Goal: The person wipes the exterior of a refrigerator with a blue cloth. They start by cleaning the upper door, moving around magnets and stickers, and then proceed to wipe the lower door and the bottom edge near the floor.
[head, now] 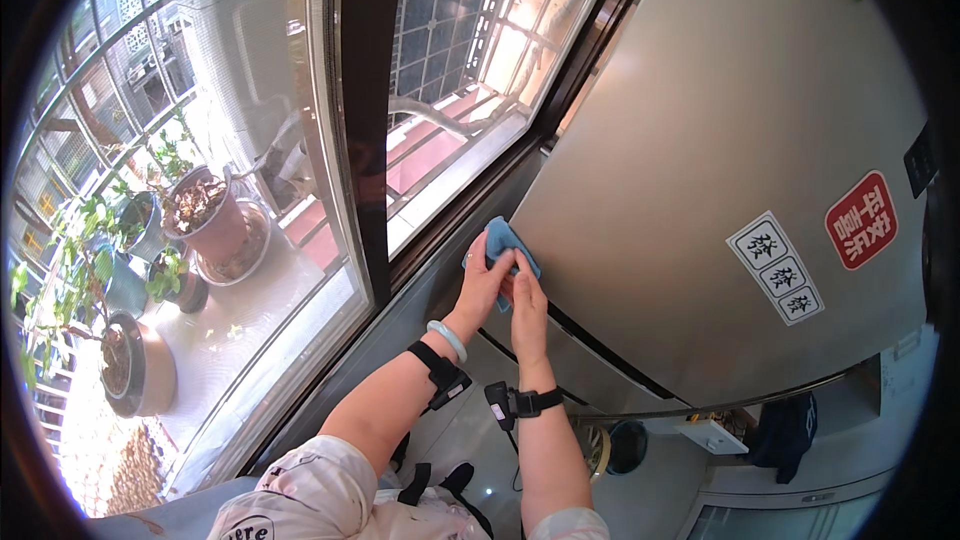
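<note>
Both my hands meet on a folded blue cloth [504, 234] at the lower left corner of a large metallic refrigerator door [675, 165]. My left hand [484, 277], with a ring on one finger and a pale bangle at the wrist, grips the cloth from the left. Against the cloth's right side rests my right hand [526, 300], its fingers touching the left ones; whether they grip the fabric too is partly hidden. Black straps with small devices circle both wrists.
A dark-framed sliding window [365, 127] stands at left, with potted plants [206, 217] and metal bars beyond the glass. Magnets, one red [861, 220] and one white [775, 268], are on the fridge door. Below right are a dark bin [627, 448] and an open white drawer [712, 436].
</note>
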Demonstrator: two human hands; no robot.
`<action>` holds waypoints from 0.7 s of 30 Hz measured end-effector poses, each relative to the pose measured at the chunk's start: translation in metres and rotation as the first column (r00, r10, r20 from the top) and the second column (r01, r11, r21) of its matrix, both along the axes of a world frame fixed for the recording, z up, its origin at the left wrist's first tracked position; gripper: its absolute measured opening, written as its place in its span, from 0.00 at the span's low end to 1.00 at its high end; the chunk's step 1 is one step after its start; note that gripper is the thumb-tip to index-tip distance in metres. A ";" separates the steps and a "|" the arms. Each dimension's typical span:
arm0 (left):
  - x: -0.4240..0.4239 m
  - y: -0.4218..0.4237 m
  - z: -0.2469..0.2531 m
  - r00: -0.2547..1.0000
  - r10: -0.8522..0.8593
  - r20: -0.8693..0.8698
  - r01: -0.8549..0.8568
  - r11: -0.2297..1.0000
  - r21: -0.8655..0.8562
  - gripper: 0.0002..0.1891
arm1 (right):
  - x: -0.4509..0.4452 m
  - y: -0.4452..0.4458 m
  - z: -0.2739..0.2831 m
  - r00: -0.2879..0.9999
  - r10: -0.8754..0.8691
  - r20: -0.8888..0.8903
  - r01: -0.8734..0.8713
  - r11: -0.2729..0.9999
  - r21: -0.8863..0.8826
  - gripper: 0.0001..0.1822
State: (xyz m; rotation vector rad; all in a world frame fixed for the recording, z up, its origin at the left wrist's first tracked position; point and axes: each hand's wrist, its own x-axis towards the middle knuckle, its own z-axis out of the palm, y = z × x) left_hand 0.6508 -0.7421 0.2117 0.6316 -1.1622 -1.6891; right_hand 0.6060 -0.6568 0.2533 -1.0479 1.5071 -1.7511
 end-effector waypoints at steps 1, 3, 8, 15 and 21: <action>0.000 -0.002 0.001 1.000 -0.011 -0.018 0.012 1.000 0.014 0.26 | 0.002 0.007 0.002 1.000 0.007 0.008 -0.007 1.000 -0.009 0.29; -0.007 -0.011 -0.001 0.998 0.056 -0.005 -0.056 0.991 -0.125 0.22 | 0.006 0.024 0.009 0.997 -0.053 0.050 0.053 0.999 -0.007 0.28; -0.011 -0.027 0.058 0.994 0.007 -0.113 -0.019 0.995 -0.102 0.19 | -0.006 0.071 -0.013 0.980 -0.160 0.116 0.152 0.986 0.072 0.25; -0.027 -0.030 0.069 0.987 0.067 -0.146 -0.115 0.931 -0.348 0.21 | -0.012 0.124 -0.038 0.972 -0.187 0.140 0.169 0.976 0.135 0.22; -0.027 -0.028 -0.071 0.963 0.270 0.008 -0.243 0.878 -0.411 0.23 | -0.016 0.158 -0.090 0.977 -0.170 0.127 0.144 0.971 0.191 0.22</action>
